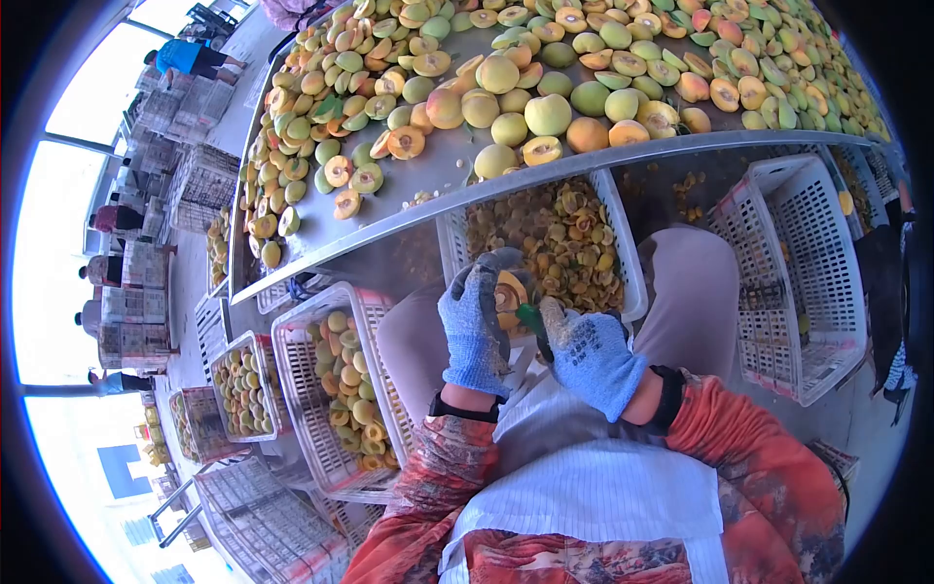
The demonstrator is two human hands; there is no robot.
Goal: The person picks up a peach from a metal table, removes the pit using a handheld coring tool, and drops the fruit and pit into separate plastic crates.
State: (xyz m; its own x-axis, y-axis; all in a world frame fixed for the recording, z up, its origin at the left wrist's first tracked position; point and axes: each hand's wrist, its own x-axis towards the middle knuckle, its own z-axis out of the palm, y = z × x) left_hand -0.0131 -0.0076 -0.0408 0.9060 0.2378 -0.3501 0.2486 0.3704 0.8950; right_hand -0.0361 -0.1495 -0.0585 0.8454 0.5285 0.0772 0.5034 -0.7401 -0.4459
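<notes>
My left hand, in a blue knitted glove with grey fingertips, is closed around a peach half whose cut orange face shows. Close beside it, my right hand in a matching glove grips a small tool by its green handle. I cannot make out the tool's working end, which is hidden at the fruit. Both hands are above my lap, in front of a white crate filled with peach scraps.
A metal table heaped with whole and halved peaches spans the front. To the left, a white crate holds peaches; another crate stands at the right. Stacked crates and several people are at far left.
</notes>
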